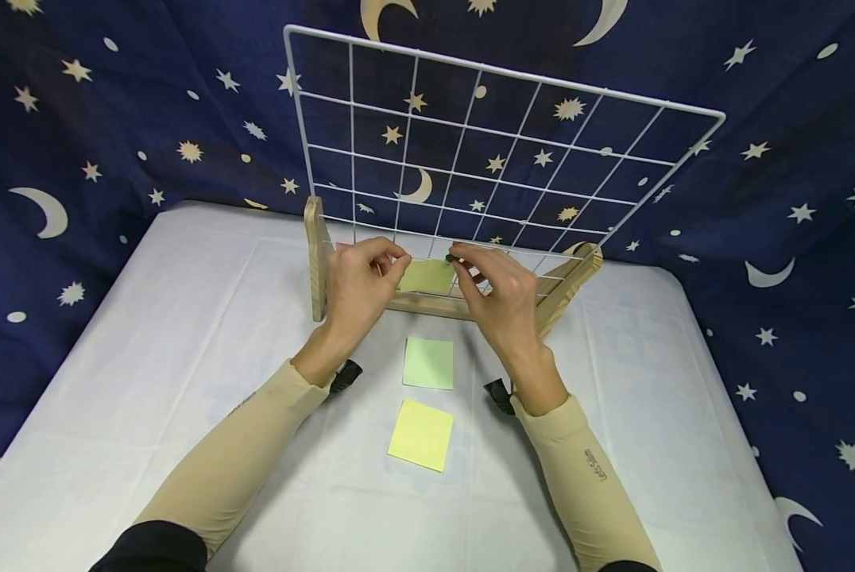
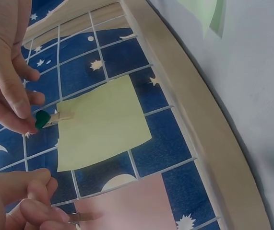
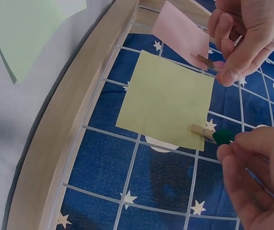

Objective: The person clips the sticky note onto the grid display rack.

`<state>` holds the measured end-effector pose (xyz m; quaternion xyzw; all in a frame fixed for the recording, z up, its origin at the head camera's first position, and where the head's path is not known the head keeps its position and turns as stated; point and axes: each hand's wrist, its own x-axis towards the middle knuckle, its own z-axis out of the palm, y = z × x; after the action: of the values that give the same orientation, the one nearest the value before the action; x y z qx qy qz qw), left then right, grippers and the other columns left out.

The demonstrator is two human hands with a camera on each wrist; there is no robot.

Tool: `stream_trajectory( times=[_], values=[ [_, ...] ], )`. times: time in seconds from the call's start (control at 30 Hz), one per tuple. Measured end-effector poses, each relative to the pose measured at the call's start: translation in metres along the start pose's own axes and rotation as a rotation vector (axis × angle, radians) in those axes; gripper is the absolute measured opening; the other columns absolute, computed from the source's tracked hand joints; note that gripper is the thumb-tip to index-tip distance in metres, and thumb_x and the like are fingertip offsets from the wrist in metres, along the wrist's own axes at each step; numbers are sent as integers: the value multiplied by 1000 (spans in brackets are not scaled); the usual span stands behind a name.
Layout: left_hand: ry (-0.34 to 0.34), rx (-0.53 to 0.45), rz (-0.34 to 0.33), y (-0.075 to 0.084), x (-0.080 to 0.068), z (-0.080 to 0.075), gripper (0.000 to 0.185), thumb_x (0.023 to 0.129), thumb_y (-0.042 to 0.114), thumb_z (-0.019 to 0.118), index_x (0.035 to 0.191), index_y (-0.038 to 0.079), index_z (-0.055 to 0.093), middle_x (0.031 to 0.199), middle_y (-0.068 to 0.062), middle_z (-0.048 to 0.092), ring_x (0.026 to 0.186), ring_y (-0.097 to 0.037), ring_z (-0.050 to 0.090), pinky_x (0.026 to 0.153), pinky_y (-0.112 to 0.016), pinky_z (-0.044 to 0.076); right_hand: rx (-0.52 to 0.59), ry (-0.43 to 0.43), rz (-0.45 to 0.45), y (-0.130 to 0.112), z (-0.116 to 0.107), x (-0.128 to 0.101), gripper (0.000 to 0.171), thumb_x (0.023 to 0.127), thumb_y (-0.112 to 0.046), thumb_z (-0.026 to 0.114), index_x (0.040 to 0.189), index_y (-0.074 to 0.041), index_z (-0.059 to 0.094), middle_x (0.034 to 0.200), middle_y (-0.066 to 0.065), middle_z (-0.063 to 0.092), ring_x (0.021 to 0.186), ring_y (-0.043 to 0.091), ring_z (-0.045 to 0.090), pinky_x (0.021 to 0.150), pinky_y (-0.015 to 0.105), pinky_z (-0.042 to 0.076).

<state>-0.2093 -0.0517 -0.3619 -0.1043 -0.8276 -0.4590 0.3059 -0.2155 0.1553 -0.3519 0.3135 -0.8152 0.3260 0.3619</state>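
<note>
A yellow sticky note lies against the white wire grid. My right hand pinches a small wooden clothespin with a green heart on its end, and the clothespin overlaps the note's edge. Thumb and forefinger of my left hand come together right at the note's other upper corner. Beside that hand, a pink note hangs on the grid under another wooden clothespin with a pink heart, partly covered by the fingers in the left wrist view.
The grid leans back in a wooden stand with side posts. Nearer me on the white tablecloth lie a light green note and a yellow note. A dark blue star-patterned cloth hangs behind.
</note>
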Motion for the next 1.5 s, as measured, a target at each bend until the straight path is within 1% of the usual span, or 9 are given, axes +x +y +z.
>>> stream_trajectory(
  times=[0.23,0.37,0.57,0.77,0.87,1.07,1.2,1.37,1.5],
  values=[
    [-19,-37,38,-3,-5,3,12,90,15,82,81,8,82,60,-4,67,55,-17,58,59,-28,42,29,16,12,-1,-4,-4,20,92,3,76,110,-4,80,105,9,81,78,23,76,62,34,57],
    [-43,-50,48,-7,-9,5,15,91,13,80,78,6,80,60,-5,66,55,-18,57,59,-28,41,21,13,14,-2,-7,-6,18,93,-1,77,109,-5,81,102,7,82,77,22,75,62,34,57],
    [-86,-36,2,-8,-15,6,15,92,15,80,79,7,79,63,-4,67,57,-17,58,59,-29,42,-7,-1,1,0,-13,-14,14,93,-3,77,106,-3,81,95,9,81,75,23,75,62,36,58],
    [-114,-24,-15,-10,-18,5,14,91,13,80,78,8,78,65,-4,68,59,-18,60,60,-30,43,-11,-18,43,5,-20,-24,12,94,-5,77,105,-3,81,92,9,81,75,22,75,62,36,59],
    [-150,-19,-23,-11,-21,6,13,91,13,80,79,7,79,66,-4,69,59,-17,60,59,-30,43,-13,-24,61,7,-25,-29,11,94,-5,77,104,-3,81,93,9,81,75,23,75,64,38,60],
    [-260,4,-52,-12,-29,6,14,92,16,80,80,10,80,68,0,70,60,-14,59,59,-29,43,-42,-6,104,15,-37,-39,11,93,-4,78,103,-3,81,93,10,81,76,25,75,65,39,61],
    [-311,9,-57,-13,-33,6,14,92,16,81,79,11,79,69,1,70,63,-15,59,60,-29,43,-75,14,146,20,-48,-46,8,91,-3,80,98,-3,82,88,9,80,73,24,75,66,33,59],
    [-346,1,-56,-13,-35,7,13,93,14,79,80,11,79,70,0,70,64,-15,58,61,-29,43,-89,48,216,28,-68,-52,4,91,-6,81,93,-2,81,86,9,80,71,25,74,71,22,54],
    [-383,25,-52,-13,-38,9,11,93,15,79,83,11,79,72,1,70,60,-13,54,59,-29,41,-121,44,248,35,-81,-63,4,91,-7,82,91,-4,82,83,10,79,69,28,74,69,24,54]
  ],
)
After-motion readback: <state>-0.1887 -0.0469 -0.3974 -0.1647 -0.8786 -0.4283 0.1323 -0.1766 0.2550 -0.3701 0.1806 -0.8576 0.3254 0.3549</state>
